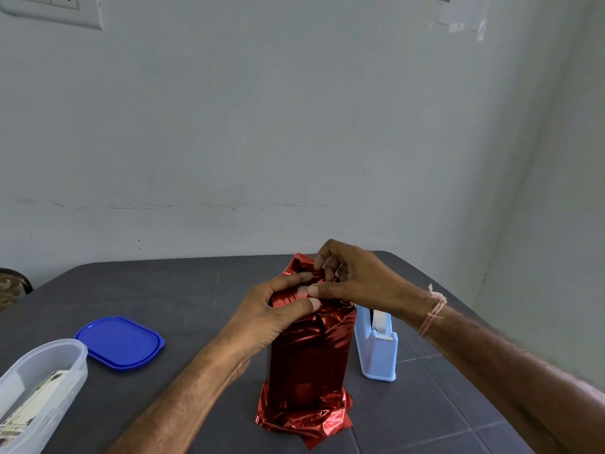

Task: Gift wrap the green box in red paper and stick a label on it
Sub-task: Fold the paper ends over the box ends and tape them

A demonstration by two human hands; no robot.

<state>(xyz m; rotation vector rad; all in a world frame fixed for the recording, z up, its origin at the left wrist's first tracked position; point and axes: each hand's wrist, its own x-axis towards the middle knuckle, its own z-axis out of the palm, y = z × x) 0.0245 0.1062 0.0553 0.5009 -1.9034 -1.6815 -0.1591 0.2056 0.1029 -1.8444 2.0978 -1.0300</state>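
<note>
Grey table (163, 290), bare wall behind. Upright at 6 o'clock: red paper (306, 365), green box hidden inside. left hand (268, 316) & right hand (353, 276) pinch its top folds. Prob closing the top; next needs tape, tape dispenser (376, 352) at its 3 o'clock.

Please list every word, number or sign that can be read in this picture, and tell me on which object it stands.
No text here can be read.
The white sheet on the wall: a dark printed mark at its top edge, too small and blurred to read.
The printed cards in the clear container: a pattern shows, no legible letters.
The red paper, the tape dispenser and the blue lid: no text visible.
</note>
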